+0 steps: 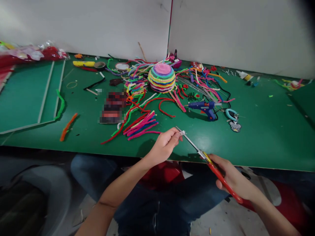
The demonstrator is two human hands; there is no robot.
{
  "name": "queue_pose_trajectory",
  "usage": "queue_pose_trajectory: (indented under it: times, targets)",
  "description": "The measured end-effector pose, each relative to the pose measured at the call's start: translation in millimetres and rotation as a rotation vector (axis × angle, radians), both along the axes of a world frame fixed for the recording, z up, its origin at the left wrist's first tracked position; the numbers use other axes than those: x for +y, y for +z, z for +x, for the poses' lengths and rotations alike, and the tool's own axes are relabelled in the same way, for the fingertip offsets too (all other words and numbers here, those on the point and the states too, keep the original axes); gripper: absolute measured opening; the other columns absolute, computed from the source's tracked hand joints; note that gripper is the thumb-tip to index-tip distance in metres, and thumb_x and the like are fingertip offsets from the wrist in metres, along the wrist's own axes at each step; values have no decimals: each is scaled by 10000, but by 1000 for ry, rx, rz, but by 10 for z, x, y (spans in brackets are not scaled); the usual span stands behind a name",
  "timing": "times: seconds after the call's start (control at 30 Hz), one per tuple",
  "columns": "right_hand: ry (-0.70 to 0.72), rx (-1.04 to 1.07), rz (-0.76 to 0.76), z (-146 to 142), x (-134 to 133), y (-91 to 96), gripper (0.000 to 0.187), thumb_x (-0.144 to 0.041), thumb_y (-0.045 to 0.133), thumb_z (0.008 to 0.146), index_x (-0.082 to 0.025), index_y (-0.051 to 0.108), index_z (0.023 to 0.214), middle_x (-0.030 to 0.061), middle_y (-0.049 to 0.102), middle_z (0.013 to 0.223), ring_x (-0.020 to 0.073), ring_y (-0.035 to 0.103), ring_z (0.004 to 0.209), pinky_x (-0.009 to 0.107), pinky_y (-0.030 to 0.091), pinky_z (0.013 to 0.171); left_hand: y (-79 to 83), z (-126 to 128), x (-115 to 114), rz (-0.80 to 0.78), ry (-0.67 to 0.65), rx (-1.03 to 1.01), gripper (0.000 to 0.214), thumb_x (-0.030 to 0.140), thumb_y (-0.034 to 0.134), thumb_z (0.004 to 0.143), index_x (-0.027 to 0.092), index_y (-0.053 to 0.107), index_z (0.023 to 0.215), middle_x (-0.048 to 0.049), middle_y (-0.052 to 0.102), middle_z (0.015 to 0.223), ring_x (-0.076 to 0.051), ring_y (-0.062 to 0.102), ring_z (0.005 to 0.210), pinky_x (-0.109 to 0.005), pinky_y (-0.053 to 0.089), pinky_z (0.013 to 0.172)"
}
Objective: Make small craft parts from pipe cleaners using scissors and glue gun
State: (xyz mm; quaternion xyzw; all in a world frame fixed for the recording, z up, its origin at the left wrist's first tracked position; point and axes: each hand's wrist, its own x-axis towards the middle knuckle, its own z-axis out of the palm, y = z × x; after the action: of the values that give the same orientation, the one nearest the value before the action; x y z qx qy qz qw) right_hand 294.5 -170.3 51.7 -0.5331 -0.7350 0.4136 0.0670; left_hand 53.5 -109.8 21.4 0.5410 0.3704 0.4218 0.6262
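Observation:
My right hand [230, 177] is closed around the red handles of a pair of scissors [197, 149], whose thin metal blades point up and left over the front edge of the green table [258, 137]. My left hand [164, 146] is pinched at the blade tips, holding something small I cannot make out. Just beyond my left hand lies a bundle of pink, red and blue pipe cleaners [141, 126]. Farther back stands a domed piece of coiled, multicoloured pipe cleaners [161, 77].
A blue glue gun [204, 107] lies right of centre, with teal-handled pliers [231, 114] beside it. Loose pipe cleaners spread around the dome. An orange one [68, 127] lies at left near a green board [27, 95]. White wall panels stand behind.

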Motion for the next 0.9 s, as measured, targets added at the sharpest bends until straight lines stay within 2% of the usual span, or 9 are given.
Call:
queue_pose_trajectory:
  times: [0.13, 0.23, 0.33, 0.57, 0.73, 0.9]
  targets:
    - [13, -77, 59, -19, 2, -10, 293, -222, 643, 625, -191, 471, 860, -3, 543, 745, 138, 464, 617, 252, 422, 570, -13, 10, 7, 13, 19, 71, 296, 396, 397, 910, 161, 496, 761, 51, 345, 563, -60, 298, 489, -198, 241, 444]
    - [14, -114, 161, -47, 3, -63, 275, -352, 632, 701, -191, 463, 846, 14, 552, 727, 147, 478, 599, 260, 416, 562, -37, 34, 19, 17, 23, 108, 289, 383, 392, 908, 161, 500, 759, 46, 364, 569, -63, 311, 495, -199, 255, 454]
    - [26, -160, 216, -68, 15, -95, 243, -432, 521, 808, -205, 437, 782, 11, 541, 659, 141, 469, 537, 254, 381, 523, -64, 45, 40, 25, 28, 125, 284, 381, 391, 904, 162, 500, 760, 51, 354, 559, -63, 298, 481, -202, 249, 452]
    - [33, -266, 93, -59, 88, -65, 322, -492, 369, 879, -232, 387, 690, -29, 452, 486, 134, 425, 409, 257, 301, 453, -102, 31, 116, -10, 24, 247, 297, 362, 362, 907, 168, 483, 717, 46, 364, 555, -67, 321, 485, -208, 250, 459]
    - [34, -226, 34, -39, 144, -71, 334, -507, 393, 863, -232, 383, 674, -38, 433, 486, 120, 395, 418, 249, 296, 445, -150, 30, 132, -56, 55, 255, 308, 393, 372, 900, 172, 479, 714, 50, 342, 550, -67, 299, 476, -209, 237, 450]
    - [-140, -66, 129, 77, 66, -167, 357, -564, 489, 793, -222, 412, 728, -60, 409, 503, 97, 356, 426, 233, 299, 423, -195, 2, 127, -123, 99, 184, 293, 398, 362, 904, 172, 518, 802, 50, 347, 562, -70, 303, 485, -208, 236, 454]
